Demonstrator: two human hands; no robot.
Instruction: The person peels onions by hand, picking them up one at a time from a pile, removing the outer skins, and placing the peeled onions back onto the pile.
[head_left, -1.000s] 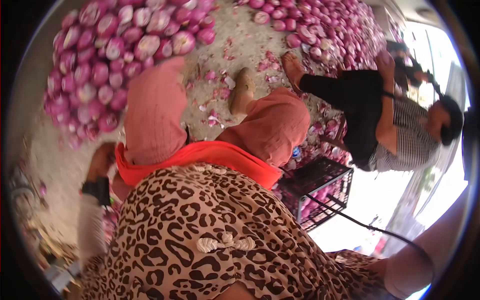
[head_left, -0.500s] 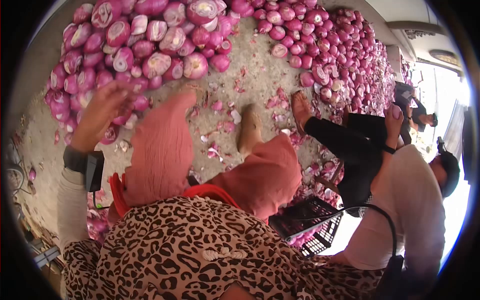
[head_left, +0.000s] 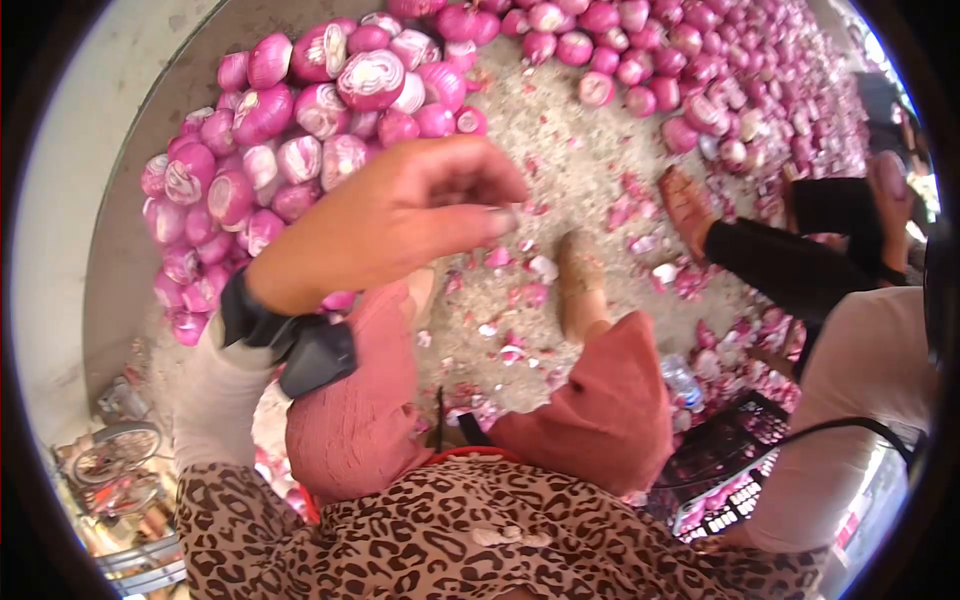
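My left hand (head_left: 400,215), with a dark band and a black device at the wrist, is raised in front of the near right edge of a pile of red onions (head_left: 230,195). Its fingers are curved, the thumb is apart from them, and nothing shows between them. Several onions in the pile have pale, peeled or cut tops. My right hand is out of the frame.
More onions (head_left: 690,60) spread along the back right. Onion skins litter the concrete floor (head_left: 540,130). A person in dark trousers (head_left: 790,245) sits at the right, near a black crate (head_left: 720,450) and a plastic bottle (head_left: 682,383). A wall (head_left: 60,200) stands left.
My left hand has moved right, from over the left onion pile to in front of its right edge. The view has shifted, so my legs and the person appear further right.
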